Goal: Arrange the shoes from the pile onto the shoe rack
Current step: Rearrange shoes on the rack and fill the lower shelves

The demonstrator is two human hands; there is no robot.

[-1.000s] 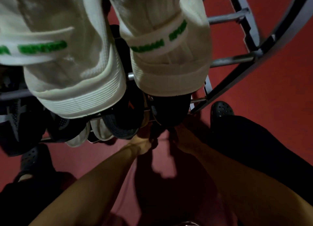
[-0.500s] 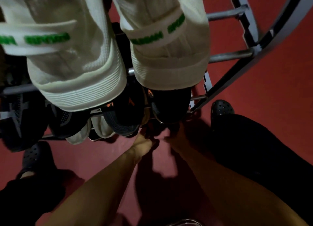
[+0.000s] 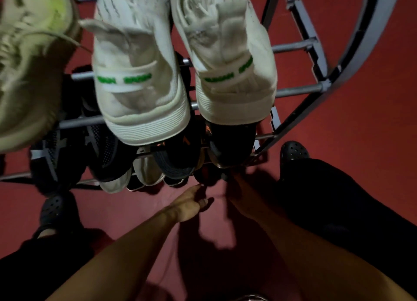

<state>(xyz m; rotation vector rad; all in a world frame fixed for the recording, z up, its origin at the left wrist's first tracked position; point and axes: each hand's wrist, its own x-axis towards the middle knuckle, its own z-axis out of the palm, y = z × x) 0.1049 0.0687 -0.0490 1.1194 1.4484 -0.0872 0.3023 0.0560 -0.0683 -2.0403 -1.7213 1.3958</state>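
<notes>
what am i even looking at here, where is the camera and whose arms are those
The camera sits on a person's head and looks steeply down, so the view bends like a fisheye. The two bare arms coming from the bottom belong to that person.

In front stands a grey metal shoe rack on a red floor. A pair of white sneakers with green lettering fills the top shelf, with a pale yellowish sneaker to their left. Dark shoes sit on a lower shelf.

The left hand and right hand reach toward the lowest shelf, where something dark lies. It is too shadowed to tell what they hold, if anything. The black perforated clogs at the sides are the person's own feet.
</notes>
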